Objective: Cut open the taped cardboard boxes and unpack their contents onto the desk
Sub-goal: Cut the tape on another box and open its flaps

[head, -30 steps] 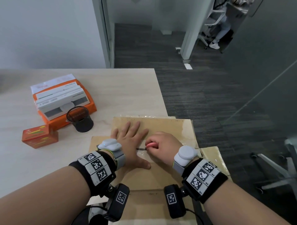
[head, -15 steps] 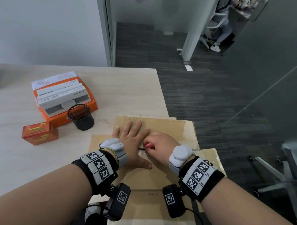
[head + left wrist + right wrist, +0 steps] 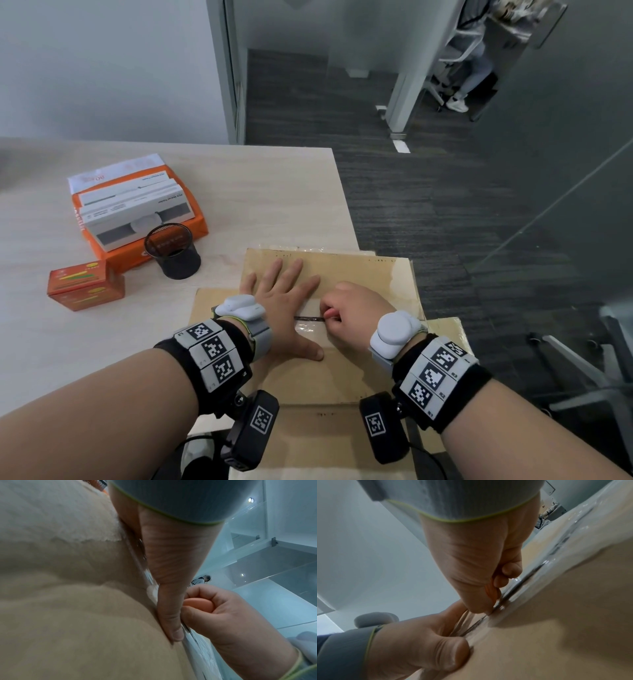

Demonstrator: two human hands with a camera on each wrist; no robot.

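Observation:
A flat cardboard box (image 3: pixel 370 274) lies at the desk's near right corner, its seam covered with clear tape (image 3: pixel 530 572). My left hand (image 3: pixel 284 301) presses flat on the lid with fingers spread, and its thumb (image 3: pixel 171 615) lies beside the seam. My right hand (image 3: pixel 352 311) is curled in a fist round a small orange-pink cutter (image 3: pixel 197 605), whose tip meets the tape just right of the left hand. A short dark slit (image 3: pixel 306 318) shows in the seam between the two hands. The blade itself is hidden by the fingers.
A second cardboard box (image 3: pixel 445 332) lies under and to the right of the first. On the desk (image 3: pixel 257 192) to the left stand a black mesh cup (image 3: pixel 173 251), a small orange box (image 3: pixel 85 284) and an orange pack with white boxes (image 3: pixel 137 212) on it. The desk's right edge drops to dark floor.
Almost nothing: both hands stay on the box, and the right hand with the cutter has shifted only slightly along the seam.

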